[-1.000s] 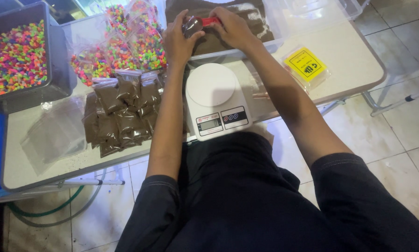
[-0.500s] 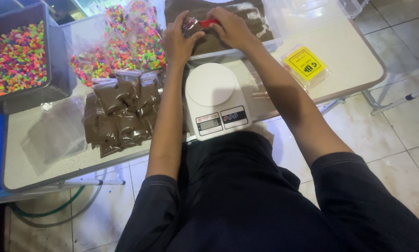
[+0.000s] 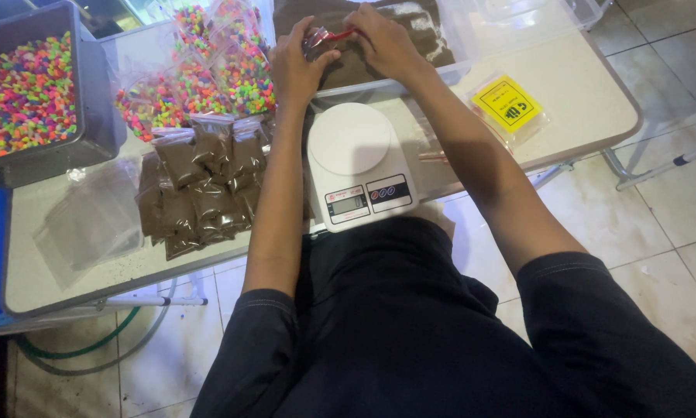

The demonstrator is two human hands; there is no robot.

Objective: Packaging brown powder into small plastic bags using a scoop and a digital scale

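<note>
Both my hands reach over a clear tub [image 3: 456,54] of dark brown powder at the table's far edge. My left hand [image 3: 300,66] holds a small clear plastic bag [image 3: 315,42] by its mouth. My right hand [image 3: 383,42] grips a red scoop [image 3: 338,35] whose tip is at the bag's mouth. A white digital kitchen scale [image 3: 359,162] with a bare round platform stands just in front of the tub, between my forearms.
Several filled brown-powder bags [image 3: 201,186] are piled left of the scale. Bags of multicoloured beads [image 3: 201,70] lie behind them, next to a grey bin [image 3: 92,116] of beads. Empty clear bags [image 3: 92,220] lie at left. A yellow-labelled packet [image 3: 509,104] lies at right.
Both hands stay over the tub with bag and scoop; only slight shifts of the scoop against the bag mouth.
</note>
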